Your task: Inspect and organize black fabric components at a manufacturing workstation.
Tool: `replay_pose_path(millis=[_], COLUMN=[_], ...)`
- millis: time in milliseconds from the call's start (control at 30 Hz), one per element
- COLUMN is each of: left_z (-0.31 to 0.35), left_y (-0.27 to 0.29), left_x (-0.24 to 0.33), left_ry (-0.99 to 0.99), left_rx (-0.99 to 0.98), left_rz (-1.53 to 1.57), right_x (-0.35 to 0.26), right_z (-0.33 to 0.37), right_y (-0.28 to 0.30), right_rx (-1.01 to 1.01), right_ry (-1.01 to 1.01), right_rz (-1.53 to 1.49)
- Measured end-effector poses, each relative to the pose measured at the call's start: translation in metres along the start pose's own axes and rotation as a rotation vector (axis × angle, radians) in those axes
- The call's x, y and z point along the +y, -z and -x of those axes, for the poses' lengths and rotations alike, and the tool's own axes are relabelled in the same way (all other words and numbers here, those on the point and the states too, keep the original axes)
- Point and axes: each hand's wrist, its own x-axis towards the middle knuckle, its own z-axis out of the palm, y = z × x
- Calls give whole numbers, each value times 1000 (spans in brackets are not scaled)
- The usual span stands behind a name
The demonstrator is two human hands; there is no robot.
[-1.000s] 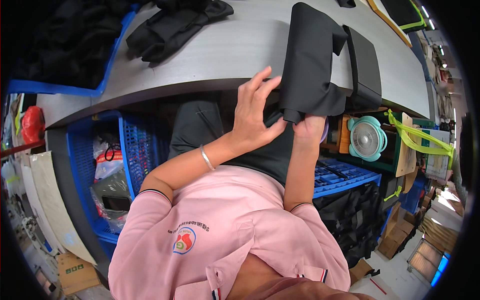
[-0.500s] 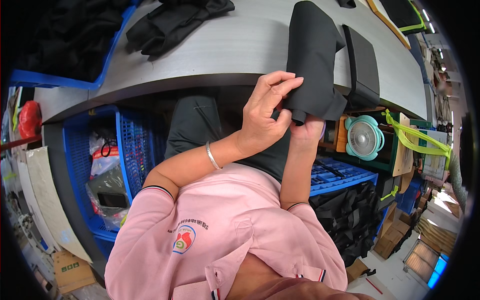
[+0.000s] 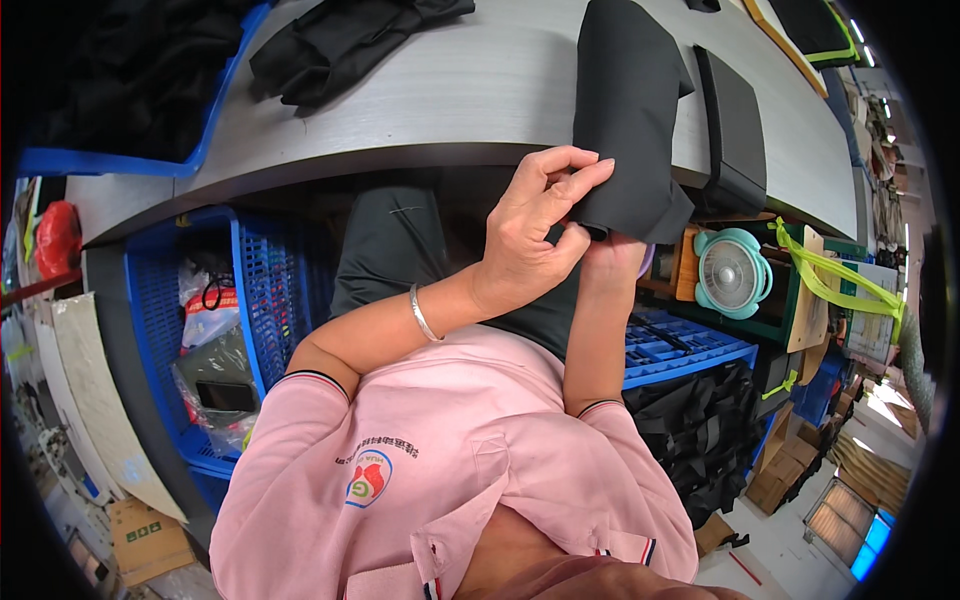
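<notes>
A black fabric piece (image 3: 630,110), looped over into a tube-like shape, hangs across the front edge of the grey table. At its lower left edge my left hand (image 3: 535,225), with a silver bangle on the wrist, pinches the cloth between bent fingers and thumb. My right hand (image 3: 612,258) is at the bottom end of the piece, its fingers hidden under and inside the cloth. Right of the fabric lies a flat black panel (image 3: 730,130) at the table's edge.
On the grey table (image 3: 480,80) lies a crumpled black cloth (image 3: 345,50), beside a blue crate (image 3: 110,162) of black fabric. Below stand a blue basket (image 3: 185,330) with plastic bags, a teal fan (image 3: 733,273), and black straps (image 3: 695,420) under a blue rack (image 3: 690,350).
The fabric's lower end has turned slightly, so the rolled edge between my hands shows less. Both hands keep nearly the same place.
</notes>
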Motion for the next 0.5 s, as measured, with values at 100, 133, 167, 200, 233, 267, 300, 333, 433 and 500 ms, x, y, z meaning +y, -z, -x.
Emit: replay_pose_path(millis=[100,133,167,200,233,267,300,333,433,500], left_z=[0,-1,-1,-1,-1,-1,-1,-1,1,-1], left_y=[2,4,5,7,9,11,14,16,25,33], left_x=[-3,-5,-6,-7,-8,-8,-9,-11,-18,-32], left_ry=[-13,-19,-25,-27,-35,-13,24,5,115,43], left_rx=[-1,1,-4,3,-11,-6,-7,-5,1,9], left_rz=[-16,-17,-26,-34,-37,-21,-12,-7,16,-164], right_x=[4,5,7,8,10,12,15,19,31,31], right_z=[-4,-6,-8,-10,-12,-13,-14,-15,-15,-16], right_y=[2,3,4,5,6,6,6,5,-1,-5], right_rx=[-40,-73,-60,-41,-98,-22,-54,-147,-69,-35], right_ry=[0,-7,-7,-12,-18,-17,2,46,204,230], right_rz=[-48,-72,-63,-74,-105,-88,-72,-84,130,282])
